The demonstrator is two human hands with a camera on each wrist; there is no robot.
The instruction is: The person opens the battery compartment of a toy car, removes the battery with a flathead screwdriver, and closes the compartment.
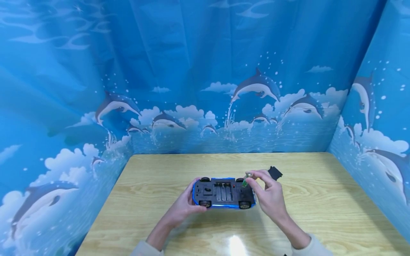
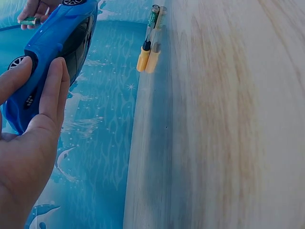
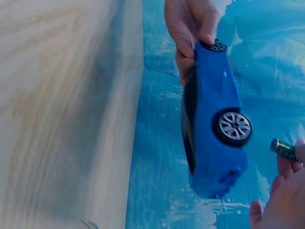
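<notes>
A blue toy car [image 1: 208,206] is held with its black underside facing the head camera. My left hand [image 1: 183,207] grips one end of it, thumb near a wheel and fingers along the other side in the left wrist view. In the middle of the underside is an uncovered battery compartment [image 1: 223,192]. My right hand [image 1: 271,200] pinches a small green battery [image 3: 285,149] between thumb and fingers, over the car's other end in the head view. The right wrist view shows the battery apart from the car body.
A black cover [image 1: 275,172] lies on the wooden table [image 1: 153,170] beyond my right hand. A yellow-handled screwdriver [image 2: 143,59] lies near the table's edge in the left wrist view, with a green cylinder [image 2: 153,16] at its far end. Dolphin-print curtains [image 1: 205,71] enclose the table.
</notes>
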